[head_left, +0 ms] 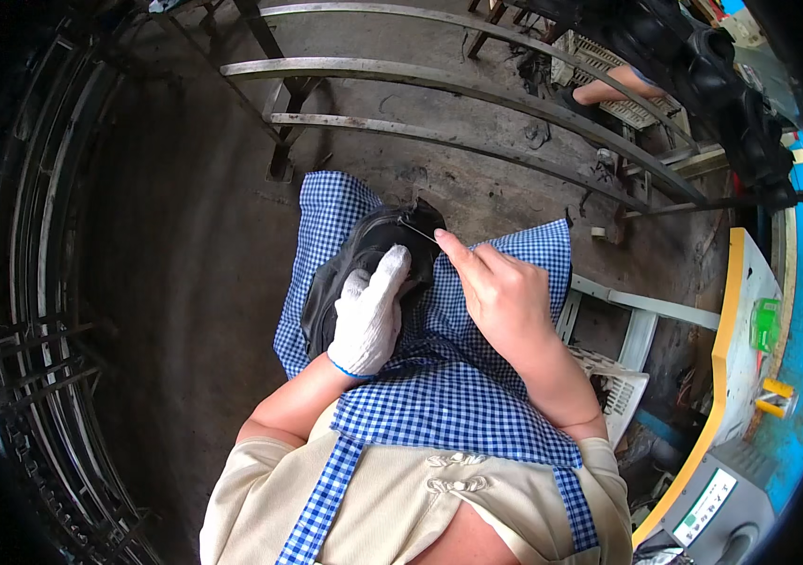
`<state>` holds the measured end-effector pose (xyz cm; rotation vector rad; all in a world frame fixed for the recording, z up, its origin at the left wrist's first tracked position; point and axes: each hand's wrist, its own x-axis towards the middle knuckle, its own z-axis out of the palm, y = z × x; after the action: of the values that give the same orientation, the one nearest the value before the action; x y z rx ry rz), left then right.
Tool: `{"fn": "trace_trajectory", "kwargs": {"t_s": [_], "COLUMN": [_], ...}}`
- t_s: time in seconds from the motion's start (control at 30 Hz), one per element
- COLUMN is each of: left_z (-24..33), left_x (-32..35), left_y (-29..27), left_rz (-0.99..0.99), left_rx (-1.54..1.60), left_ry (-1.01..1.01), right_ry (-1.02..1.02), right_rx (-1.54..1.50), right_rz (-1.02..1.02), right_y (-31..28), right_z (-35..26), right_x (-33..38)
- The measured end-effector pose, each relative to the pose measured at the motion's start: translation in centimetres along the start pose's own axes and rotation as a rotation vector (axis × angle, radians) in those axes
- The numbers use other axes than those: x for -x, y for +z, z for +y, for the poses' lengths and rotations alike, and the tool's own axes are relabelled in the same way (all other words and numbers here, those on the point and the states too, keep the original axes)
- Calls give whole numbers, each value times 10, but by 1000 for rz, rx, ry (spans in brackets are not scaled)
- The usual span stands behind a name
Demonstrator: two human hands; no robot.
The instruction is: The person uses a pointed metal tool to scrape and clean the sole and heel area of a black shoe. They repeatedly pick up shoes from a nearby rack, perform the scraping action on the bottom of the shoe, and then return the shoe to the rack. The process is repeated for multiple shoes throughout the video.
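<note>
A black leather shoe [328, 284] rests across my lap, on a blue-and-white checked apron [458, 400]. My left hand [370, 315], in a white knitted glove, grips the shoe, its fingers pressed over the opening. Bare and curled, my right hand [505, 287] holds a thin metal needle-like tool [420, 231] with the index finger stretched along it. The tool's far end meets the shoe near a loose black flap [429, 209] at the top. Its exact tip is too small to make out.
Metal rails [458, 85] of a rack run across the front. Black shoes [750, 132] hang at upper right, near another person's leg [616, 87]. To my right are a white crate [623, 395], a yellow-edged board [736, 320] with a green object [765, 325], and a grey machine [717, 508].
</note>
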<state>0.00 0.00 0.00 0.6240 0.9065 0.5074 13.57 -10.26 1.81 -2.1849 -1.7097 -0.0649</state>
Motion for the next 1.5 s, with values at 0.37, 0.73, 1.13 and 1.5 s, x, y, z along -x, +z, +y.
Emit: {"fn": "trace_trajectory", "kwargs": {"t_s": [0.37,0.73,1.13,1.5], "left_z": [5,-2,-6,-7], "left_x": [1,0,-4,-4], "left_y": [-6,-7,-8,-10], "left_rz": [-6,-72,-89,-78], "left_rx": [-158,-49,0,21], "left_ry": [-98,-19,3,17], "right_ry": [141,-6,-4,72], "right_rx": [-69,9,25,-91], "right_rz": [138,-15,14,110], "right_y": [15,-15,-6,12], "right_z": [13,-2,0,2], "right_x": [-9,7,9,7]}}
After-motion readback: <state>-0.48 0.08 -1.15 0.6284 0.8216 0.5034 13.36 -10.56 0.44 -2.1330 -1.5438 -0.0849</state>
